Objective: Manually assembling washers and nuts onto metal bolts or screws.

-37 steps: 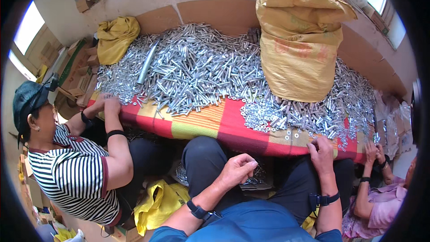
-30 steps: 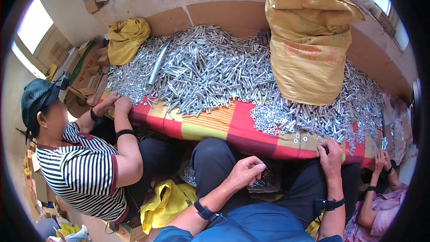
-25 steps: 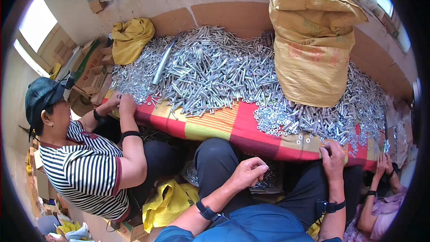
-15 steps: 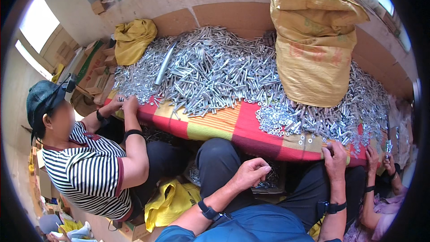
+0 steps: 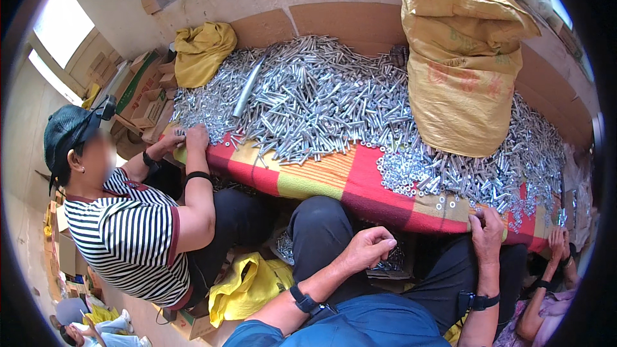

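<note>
My left hand (image 5: 366, 249) is held above my lap, its fingers curled in and the thumb pointing right. Whatever might be inside it is hidden. At the front edge of the cloth-covered table, my right hand (image 5: 486, 230) is closed in a pinch, and I cannot make out anything between the fingertips. Just beyond it lie a few loose washers (image 5: 452, 204) and a heap of small nuts and washers (image 5: 400, 177). Behind these spreads a large pile of metal bolts (image 5: 321, 99) on the checked cloth (image 5: 366, 183).
A big yellow woven sack (image 5: 459, 77) stands on the pile at right; a smaller yellow sack (image 5: 202, 54) lies at far left. A co-worker in stripes (image 5: 122, 231) works at left, another person's hands (image 5: 560, 244) at right. A yellow bag (image 5: 247, 289) is beside my left leg.
The view has shifted slightly, moving the scene a little. My hands keep nearly the same pose. At right, the other person's hands have come together.
</note>
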Motion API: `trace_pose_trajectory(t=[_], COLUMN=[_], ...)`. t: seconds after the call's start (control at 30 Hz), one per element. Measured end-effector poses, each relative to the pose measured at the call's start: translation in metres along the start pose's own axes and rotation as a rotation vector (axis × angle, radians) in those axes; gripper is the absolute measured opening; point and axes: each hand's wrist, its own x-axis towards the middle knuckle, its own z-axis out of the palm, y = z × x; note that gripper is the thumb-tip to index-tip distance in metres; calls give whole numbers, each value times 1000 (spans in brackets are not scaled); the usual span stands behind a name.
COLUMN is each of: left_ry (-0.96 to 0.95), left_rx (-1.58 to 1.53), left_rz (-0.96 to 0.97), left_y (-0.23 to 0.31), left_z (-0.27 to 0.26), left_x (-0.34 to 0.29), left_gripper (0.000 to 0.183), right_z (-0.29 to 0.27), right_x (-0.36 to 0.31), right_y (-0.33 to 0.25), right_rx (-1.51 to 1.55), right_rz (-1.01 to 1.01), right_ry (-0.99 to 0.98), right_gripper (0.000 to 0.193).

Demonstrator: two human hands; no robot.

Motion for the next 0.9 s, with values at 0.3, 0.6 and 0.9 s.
trace_pose_trajectory(t=[0.3,0.6,0.9], left_ry=[-25,-25,-52], left_rx=[-56,-65,-74], left_rz=[16,36,53], left_y=[-7,-9,-7], left_z=[3,1,-1], left_x=[4,3,1], left_gripper=[22,22,21], right_z=[0,6,6], right_x=[-3,-3,-1], right_y=[18,39,28], right_rx=[-86,-135,-101], right_rz=[-32,-115,-71], right_ry=[-14,-22,-42], right_gripper=[16,12,15])
